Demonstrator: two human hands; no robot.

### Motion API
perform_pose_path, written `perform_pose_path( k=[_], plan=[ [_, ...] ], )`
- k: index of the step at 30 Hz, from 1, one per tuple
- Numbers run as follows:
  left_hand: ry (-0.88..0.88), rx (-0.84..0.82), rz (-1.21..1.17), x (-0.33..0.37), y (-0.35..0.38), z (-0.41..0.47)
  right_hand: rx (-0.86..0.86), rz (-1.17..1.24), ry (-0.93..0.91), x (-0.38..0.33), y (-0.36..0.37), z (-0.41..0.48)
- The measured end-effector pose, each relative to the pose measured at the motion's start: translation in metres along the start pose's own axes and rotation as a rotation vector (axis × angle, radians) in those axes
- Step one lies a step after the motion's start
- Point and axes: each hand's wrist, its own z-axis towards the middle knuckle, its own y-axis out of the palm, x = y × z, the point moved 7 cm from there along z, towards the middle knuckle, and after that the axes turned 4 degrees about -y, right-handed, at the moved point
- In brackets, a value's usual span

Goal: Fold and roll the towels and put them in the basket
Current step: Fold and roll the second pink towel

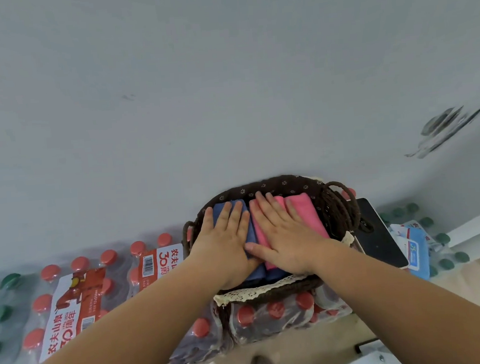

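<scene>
A dark brown woven basket with a flowered lining and lace trim stands on shrink-wrapped packs of bottles. Inside it lie rolled towels side by side: a blue towel on the left and a pink towel on the right. My left hand lies flat on the blue towel with its fingers straight. My right hand presses flat on the pink towel, fingers spread, thumb reaching toward the left hand. Both hands cover much of the towels.
Packs of red-capped water bottles fill the floor to the left and under the basket. A black flat object and a blue packet lie to the right, among green-capped bottles. A grey wall rises behind.
</scene>
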Motion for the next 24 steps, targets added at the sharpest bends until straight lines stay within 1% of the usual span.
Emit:
perform_pose_path(
  k=[4,12,19,24],
  plan=[
    [0.005,-0.019,0.012,0.0023,0.0031,0.0046,-0.053,-0.007,-0.005,0.0042,0.0028,0.0041],
    [0.004,-0.009,0.006,0.0005,0.0084,0.0054,-0.086,-0.035,0.017,0.0021,0.007,0.0103],
    [-0.016,-0.024,0.016,0.002,0.006,0.0056,-0.078,-0.006,0.014,0.0019,0.004,0.0096],
    [-0.014,-0.017,0.028,0.004,0.0001,0.0056,-0.016,0.037,-0.004,0.0011,-0.0012,0.0023]
  ],
)
